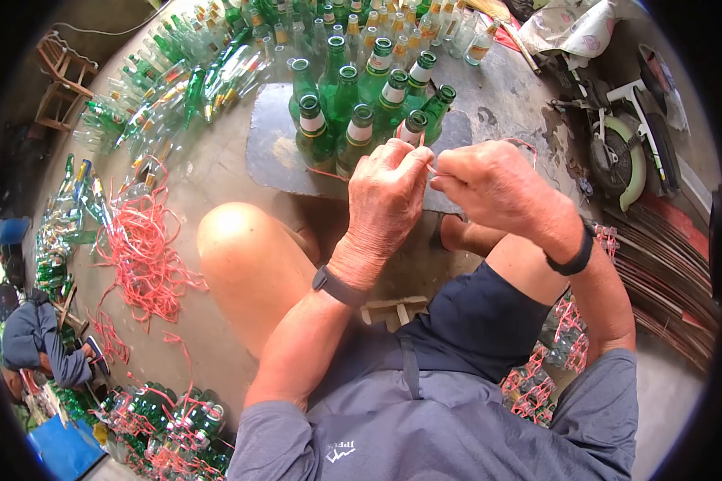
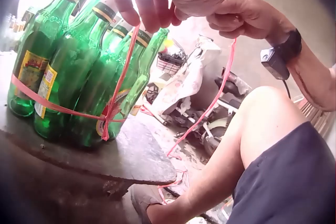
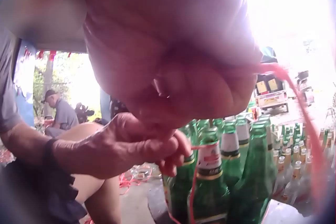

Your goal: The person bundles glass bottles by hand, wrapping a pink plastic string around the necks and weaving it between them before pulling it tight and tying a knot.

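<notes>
Several green bottles (image 1: 359,124) stand upright in a tight group on a grey board (image 1: 269,152). Low around them runs a pink strap (image 2: 58,106), knotted at one side, with a length rising from the knot. My left hand (image 1: 383,200) pinches that raised strap above the nearest bottle necks. Close against it, my right hand (image 1: 501,188) has its fingers curled round the strap, and a loose end hangs down from it in the left wrist view. The exact meeting of the fingertips is partly hidden.
A heap of pink strap (image 1: 144,248) lies on the floor at left. Many loose bottles (image 1: 313,32) stand beyond the board. Tied bundles (image 1: 172,421) sit at lower left, near a seated person (image 1: 44,337). A two-wheeled vehicle (image 1: 618,144) is at right.
</notes>
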The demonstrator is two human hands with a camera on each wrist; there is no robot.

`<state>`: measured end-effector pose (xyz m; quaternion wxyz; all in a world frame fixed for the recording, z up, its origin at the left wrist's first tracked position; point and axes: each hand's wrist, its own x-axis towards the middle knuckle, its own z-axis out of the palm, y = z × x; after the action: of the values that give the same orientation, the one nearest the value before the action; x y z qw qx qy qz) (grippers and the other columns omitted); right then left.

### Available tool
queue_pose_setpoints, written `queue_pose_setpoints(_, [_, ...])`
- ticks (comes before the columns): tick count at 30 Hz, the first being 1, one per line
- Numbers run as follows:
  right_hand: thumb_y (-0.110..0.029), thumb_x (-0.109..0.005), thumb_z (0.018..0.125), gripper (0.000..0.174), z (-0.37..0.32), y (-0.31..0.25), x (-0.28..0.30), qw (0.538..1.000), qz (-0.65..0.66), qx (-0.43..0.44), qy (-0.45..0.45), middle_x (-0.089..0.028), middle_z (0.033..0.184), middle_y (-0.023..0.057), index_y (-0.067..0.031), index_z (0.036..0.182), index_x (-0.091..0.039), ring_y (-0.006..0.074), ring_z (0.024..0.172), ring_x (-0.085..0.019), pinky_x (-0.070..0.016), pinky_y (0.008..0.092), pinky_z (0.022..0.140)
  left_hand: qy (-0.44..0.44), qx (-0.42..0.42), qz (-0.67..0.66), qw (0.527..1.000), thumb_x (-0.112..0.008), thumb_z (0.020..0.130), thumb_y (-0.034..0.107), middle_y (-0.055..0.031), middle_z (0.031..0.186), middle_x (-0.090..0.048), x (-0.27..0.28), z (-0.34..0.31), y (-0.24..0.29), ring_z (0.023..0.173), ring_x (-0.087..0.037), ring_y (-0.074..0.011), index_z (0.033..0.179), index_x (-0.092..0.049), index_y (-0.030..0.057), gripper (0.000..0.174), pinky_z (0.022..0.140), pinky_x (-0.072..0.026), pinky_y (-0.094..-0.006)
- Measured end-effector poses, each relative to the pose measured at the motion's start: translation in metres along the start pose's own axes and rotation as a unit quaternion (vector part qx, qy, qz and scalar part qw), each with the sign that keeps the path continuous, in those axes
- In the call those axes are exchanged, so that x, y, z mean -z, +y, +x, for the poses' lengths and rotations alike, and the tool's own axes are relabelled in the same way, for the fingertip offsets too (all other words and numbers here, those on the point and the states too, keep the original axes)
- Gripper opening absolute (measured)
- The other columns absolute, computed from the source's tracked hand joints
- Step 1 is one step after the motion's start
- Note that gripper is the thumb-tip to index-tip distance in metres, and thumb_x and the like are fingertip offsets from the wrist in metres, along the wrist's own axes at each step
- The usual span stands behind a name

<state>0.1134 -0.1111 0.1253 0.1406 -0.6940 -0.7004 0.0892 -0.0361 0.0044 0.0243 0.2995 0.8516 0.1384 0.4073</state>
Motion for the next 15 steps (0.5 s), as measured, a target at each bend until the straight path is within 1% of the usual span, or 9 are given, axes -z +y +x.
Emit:
queue_pose_setpoints(2, [-0.018, -0.071, 0.096, 0.023, 0.002, 0.004, 0.023, 1.000, 0.019, -0.018, -0.014, -0.067, 0.073, 0.0222, 0.0001, 0.084, -0.065, 0.0414, 0.071, -0.071, -0.0562, 0.0492, 0.063, 0.000, 0.010, -0.018, 1.000, -0.075, 0.094, 0.010, -0.0088, 0.099, -0.069, 0.003, 0.000, 0.001, 0.091, -0.070, -0.0332, 0.111, -0.073, 0.0082, 0.018, 0.078, -0.0542, -0.0439])
queue_pose_setpoints(3, [-0.020, -0.073, 0.097, 0.027, 0.003, 0.006, 0.035, 0.998, 0.039, -0.038, -0.030, -0.065, 0.070, 0.0227, 0.0008, 0.082, -0.066, 0.0413, 0.067, -0.070, -0.0548, 0.0480, 0.061, 0.010, 0.044, -0.060, 0.997, -0.074, 0.098, 0.008, -0.0111, 0.098, -0.069, 0.004, 0.001, 0.002, 0.087, -0.070, -0.0297, 0.110, -0.075, 0.0050, 0.013, 0.075, -0.0552, -0.0397])
queue_pose_setpoints(4, [-0.021, -0.076, 0.096, 0.029, 0.002, 0.006, 0.047, 0.994, 0.096, -0.052, -0.018, -0.064, 0.065, 0.0178, 0.0025, 0.082, -0.067, 0.0346, 0.060, -0.068, -0.0520, 0.0455, 0.058, 0.019, 0.077, -0.102, 0.992, -0.072, 0.101, 0.006, -0.0135, 0.098, -0.070, 0.006, 0.002, 0.003, 0.082, -0.071, -0.0262, 0.110, -0.076, 0.0019, 0.010, 0.072, -0.0562, -0.0356])
queue_pose_setpoints(5, [-0.018, -0.077, 0.098, 0.025, 0.001, 0.008, 0.063, 0.978, 0.158, -0.124, -0.061, -0.061, 0.062, 0.0126, 0.0032, 0.086, -0.069, 0.0203, 0.057, -0.064, -0.0481, 0.0413, 0.056, 0.021, 0.077, -0.101, 0.992, -0.072, 0.101, 0.006, -0.0135, 0.098, -0.070, 0.006, 0.002, 0.003, 0.082, -0.071, -0.0262, 0.110, -0.076, 0.0019, 0.010, 0.072, -0.0562, -0.0356])
queue_pose_setpoints(7, [-0.017, -0.075, 0.099, 0.024, -0.001, 0.021, 0.083, 0.980, 0.149, -0.119, -0.064, -0.056, 0.063, 0.0030, 0.0031, 0.088, -0.070, 0.0077, 0.060, -0.053, -0.0424, 0.0333, 0.054, 0.005, 0.181, -0.198, 0.963, -0.072, 0.105, 0.009, -0.0094, 0.095, -0.070, 0.007, 0.002, 0.002, 0.080, -0.069, -0.0156, 0.111, -0.078, 0.0000, 0.012, 0.069, -0.0541, -0.0294])
queue_pose_setpoints(8, [-0.016, -0.075, 0.100, 0.022, -0.002, 0.029, 0.091, 0.974, 0.159, -0.145, -0.070, -0.054, 0.065, -0.0001, 0.0026, 0.088, -0.070, 0.0061, 0.062, -0.049, -0.0397, 0.0306, 0.055, 0.006, 0.197, -0.228, 0.953, -0.070, 0.108, 0.012, -0.0045, 0.100, -0.071, 0.004, 0.000, -0.003, 0.081, -0.067, -0.0102, 0.115, -0.078, -0.0008, 0.017, 0.070, -0.0539, -0.0274])
queue_pose_setpoints(10, [-0.016, -0.074, 0.100, 0.022, -0.006, 0.043, 0.106, 0.968, 0.168, -0.178, -0.064, -0.049, 0.070, -0.0075, 0.0019, 0.086, -0.070, 0.0037, 0.066, -0.044, -0.0348, 0.0274, 0.056, 0.016, 0.233, -0.271, 0.934, -0.069, 0.108, 0.013, -0.0031, 0.101, -0.072, 0.004, 0.000, -0.001, 0.081, -0.065, -0.0093, 0.115, -0.079, -0.0014, 0.018, 0.071, -0.0542, -0.0273])
queue_pose_setpoints(11, [-0.018, -0.074, 0.100, 0.024, -0.009, 0.060, 0.113, 0.975, 0.145, -0.159, -0.063, -0.050, 0.069, -0.0068, 0.0009, 0.087, -0.070, 0.0040, 0.065, -0.045, -0.0362, 0.0278, 0.055, 0.025, 0.269, -0.314, 0.910, -0.069, 0.109, 0.014, -0.0017, 0.102, -0.073, 0.004, 0.000, 0.000, 0.080, -0.064, -0.0085, 0.116, -0.079, -0.0020, 0.020, 0.071, -0.0545, -0.0272])
queue_pose_setpoints(15, [-0.026, -0.071, 0.103, 0.028, -0.018, 0.083, 0.135, 0.947, 0.227, -0.223, -0.054, -0.051, 0.068, -0.0082, -0.0024, 0.089, -0.071, 0.0020, 0.060, -0.043, -0.0335, 0.0246, 0.051, 0.052, 0.315, -0.383, 0.867, -0.067, 0.111, 0.017, 0.0008, 0.100, -0.074, 0.003, 0.003, 0.004, 0.080, -0.062, -0.0063, 0.117, -0.079, -0.0010, 0.023, 0.071, -0.0541, -0.0267])
